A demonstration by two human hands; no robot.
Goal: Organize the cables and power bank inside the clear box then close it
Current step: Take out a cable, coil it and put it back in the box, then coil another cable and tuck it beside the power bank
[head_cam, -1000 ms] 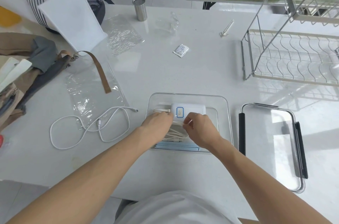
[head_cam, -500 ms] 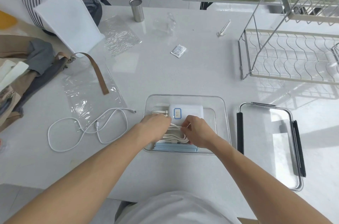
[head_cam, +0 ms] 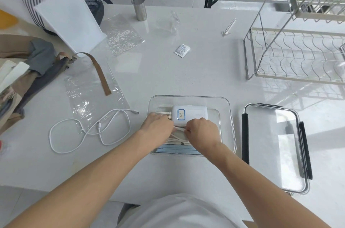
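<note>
The clear box (head_cam: 228, 113) stands open on the white table in front of me. A white power bank (head_cam: 194, 113) with a blue-framed label lies inside it, toward the far side. Both hands are inside the box, over a bundle of white cables (head_cam: 177, 137) on the near side. My left hand (head_cam: 156, 126) presses on the bundle's left part. My right hand (head_cam: 202, 132) pinches a strand of it between fingertips. Another white cable (head_cam: 89, 130) lies loose in loops on the table left of the box. The clear lid (head_cam: 274, 147) with black latches lies flat right of the box.
Crumpled clear plastic bags (head_cam: 93, 97) lie left and farther back. A brown strap (head_cam: 100, 74) and fabric bags sit at the far left. A steel cup (head_cam: 139, 8), a small sachet (head_cam: 182, 50) and a wire dish rack (head_cam: 298, 54) stand beyond.
Both hands have stayed in the box, shifting slightly toward me from the power bank onto the cable bundle. The right fingers now pinch a strand. The loose cable has not moved.
</note>
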